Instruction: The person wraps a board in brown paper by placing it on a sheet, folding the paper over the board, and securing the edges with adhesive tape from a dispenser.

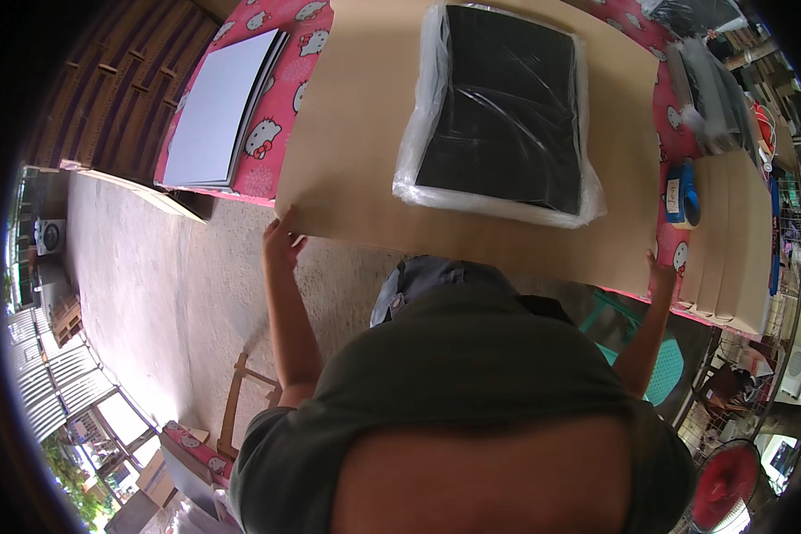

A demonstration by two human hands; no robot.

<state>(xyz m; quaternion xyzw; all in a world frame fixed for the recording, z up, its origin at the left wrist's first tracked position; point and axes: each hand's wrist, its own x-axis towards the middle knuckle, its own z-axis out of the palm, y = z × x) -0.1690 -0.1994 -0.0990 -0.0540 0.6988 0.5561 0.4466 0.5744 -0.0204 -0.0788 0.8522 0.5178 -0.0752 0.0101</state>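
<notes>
A large flat brown cardboard sheet (356, 116) lies across the table in front of me. On it rests a black rectangular panel (507, 107) wrapped in clear plastic, its wrapping wrinkled and bunched along the edges. At the sheet's near left corner, my left hand (283, 240) pinches the edge, fingers partly on top. My right hand (661, 274) grips the near right corner, with some of its fingers hidden. The wrapped panel touches neither hand.
A pink patterned cloth (262, 138) covers the table. White-topped flat sheets (218, 111) are stacked at left. To the right are a blue tape roll (683, 198), folded cardboard pieces (730, 240) and more plastic-wrapped panels (707, 93). A green stool (663, 369) stands below the table's right side.
</notes>
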